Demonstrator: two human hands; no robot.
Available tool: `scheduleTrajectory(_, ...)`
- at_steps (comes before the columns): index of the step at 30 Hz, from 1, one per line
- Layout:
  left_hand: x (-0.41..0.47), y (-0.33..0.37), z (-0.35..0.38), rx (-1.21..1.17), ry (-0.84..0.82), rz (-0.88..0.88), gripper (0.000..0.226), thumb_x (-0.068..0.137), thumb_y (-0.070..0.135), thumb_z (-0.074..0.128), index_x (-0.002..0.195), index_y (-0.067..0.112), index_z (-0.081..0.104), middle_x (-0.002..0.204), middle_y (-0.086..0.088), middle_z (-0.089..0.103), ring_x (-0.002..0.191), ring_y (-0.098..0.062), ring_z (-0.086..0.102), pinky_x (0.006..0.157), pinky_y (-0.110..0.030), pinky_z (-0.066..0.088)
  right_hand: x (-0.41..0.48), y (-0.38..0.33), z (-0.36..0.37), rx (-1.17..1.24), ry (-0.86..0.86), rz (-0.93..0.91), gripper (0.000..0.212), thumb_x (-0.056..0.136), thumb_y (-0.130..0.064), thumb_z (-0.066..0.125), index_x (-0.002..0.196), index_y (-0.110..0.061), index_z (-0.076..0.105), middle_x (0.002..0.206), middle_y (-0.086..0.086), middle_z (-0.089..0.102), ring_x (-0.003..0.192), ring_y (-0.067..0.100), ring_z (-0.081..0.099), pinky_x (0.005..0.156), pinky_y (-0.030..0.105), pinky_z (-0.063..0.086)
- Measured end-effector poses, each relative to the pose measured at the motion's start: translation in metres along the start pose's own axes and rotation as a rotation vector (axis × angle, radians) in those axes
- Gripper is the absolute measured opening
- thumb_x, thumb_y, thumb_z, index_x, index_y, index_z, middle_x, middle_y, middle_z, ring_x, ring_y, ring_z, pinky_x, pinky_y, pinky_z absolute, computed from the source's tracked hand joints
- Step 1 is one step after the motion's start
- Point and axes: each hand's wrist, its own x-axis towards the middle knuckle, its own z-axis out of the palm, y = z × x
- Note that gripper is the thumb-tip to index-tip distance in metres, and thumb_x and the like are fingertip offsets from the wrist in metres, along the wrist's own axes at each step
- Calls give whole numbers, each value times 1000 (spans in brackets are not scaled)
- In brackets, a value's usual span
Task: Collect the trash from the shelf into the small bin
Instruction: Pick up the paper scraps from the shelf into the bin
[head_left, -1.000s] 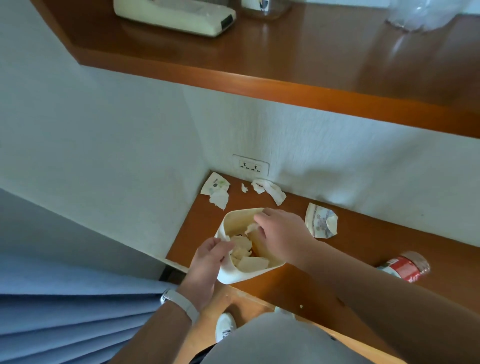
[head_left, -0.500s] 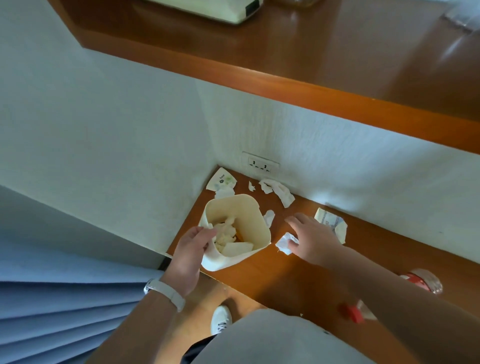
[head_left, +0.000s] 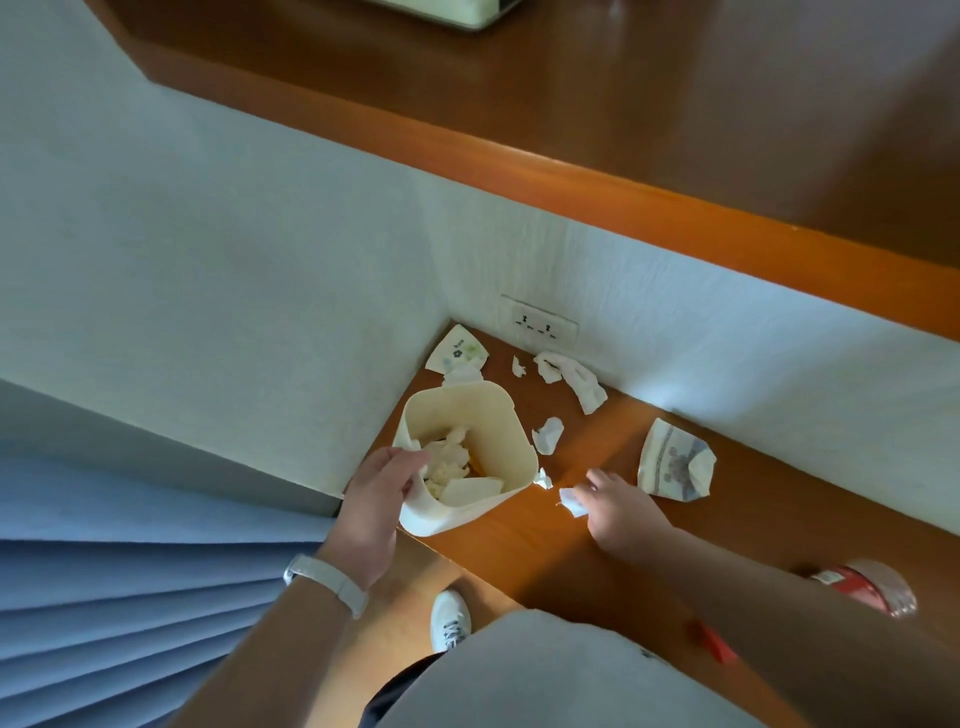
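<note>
Bin (head_left: 467, 457) gripped at its rim by left hand (head_left: 379, 499); right hand (head_left: 618, 506) pinches paper scrap (head_left: 571, 501) beside it.

The small bin (head_left: 462, 415) sits in the shelf (head_left: 597, 561) corner — paper scraps (head_left: 571, 376) behind (and right).

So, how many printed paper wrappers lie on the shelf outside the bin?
2. One wrapper in the corner behind the bin; one by the wall beyond the right hand. Others may be hidden.
</note>
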Motion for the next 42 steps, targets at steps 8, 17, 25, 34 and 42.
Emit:
scheduleTrajectory(8,1,-4,11,2,-15,14,7,94,21,64,92,16,60,79,-3,53,81,-18,54,75,-27,47,-10,-5,-19,109,185,112,11,96,-24,54,103,-19,61,86,-7,62,78,12,63,69,20,52)
scheduleTrajectory(17,-7,-6,16,45,-101,-4,14,93,26,66,100,14,62,92,-8,61,93,-23,60,82,-30,49,-36,-64,-110,496,454,-127,7,93,-18,59,96,-14,64,78,0,63,62,14,56,57,31,51)
scheduleTrajectory(25,-15,-12,12,57,-163,-18,11,94,22,64,86,14,60,79,-5,54,84,-22,55,79,-30,46,-23,-100,-103,351,325,-261,41,93,-40,60,127,-18,58,100,-8,62,74,6,56,63,23,47)
scheduleTrajectory(34,-2,-10,-2,1,-101,-23,14,93,25,65,98,12,64,102,-16,64,101,-30,64,92,-35,53,-33,-58,-108,329,523,-230,44,97,-44,49,128,-15,61,122,-5,64,103,10,62,86,34,55)
scheduleTrajectory(42,7,-6,-6,-22,-30,8,21,86,29,67,98,12,65,94,-12,61,97,-27,62,86,-33,50,-4,-18,-44,130,107,26,49,96,-37,56,141,-21,46,135,-1,55,116,16,58,94,31,52)
